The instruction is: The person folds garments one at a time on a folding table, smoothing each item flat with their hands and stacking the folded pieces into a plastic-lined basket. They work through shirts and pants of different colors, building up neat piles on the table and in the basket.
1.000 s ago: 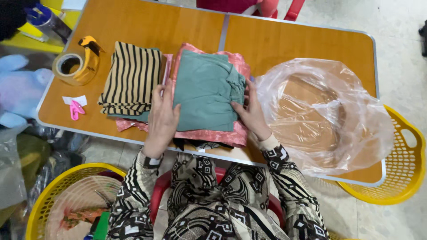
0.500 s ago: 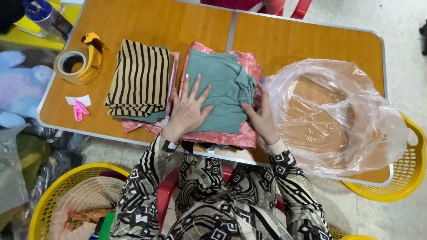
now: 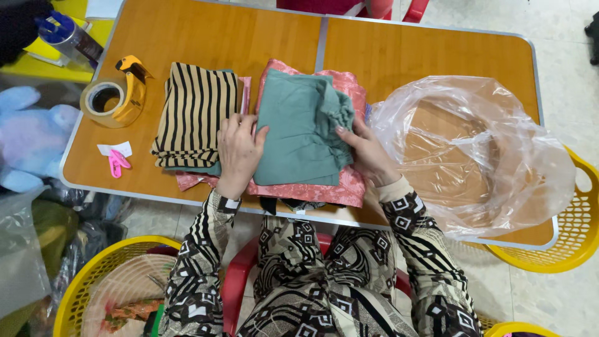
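A folded teal garment lies on top of a pink patterned cloth on the wooden table. My left hand rests flat at the teal garment's left edge, fingers spread, next to a folded black-and-tan striped garment. My right hand presses against the teal garment's right, bunched edge, fingers curled on the fabric. A dark cloth peeks out under the pink one at the table's front edge.
A clear plastic bag lies crumpled on the table's right side. A tape dispenser and small pink clippers sit at the left. Yellow baskets stand at lower left and at right. A blue plush toy lies off the table's left.
My left hand slid from the middle of the teal garment to its left edge. My right hand stayed at the right edge, where the fabric is now bunched. The view shifted slightly.
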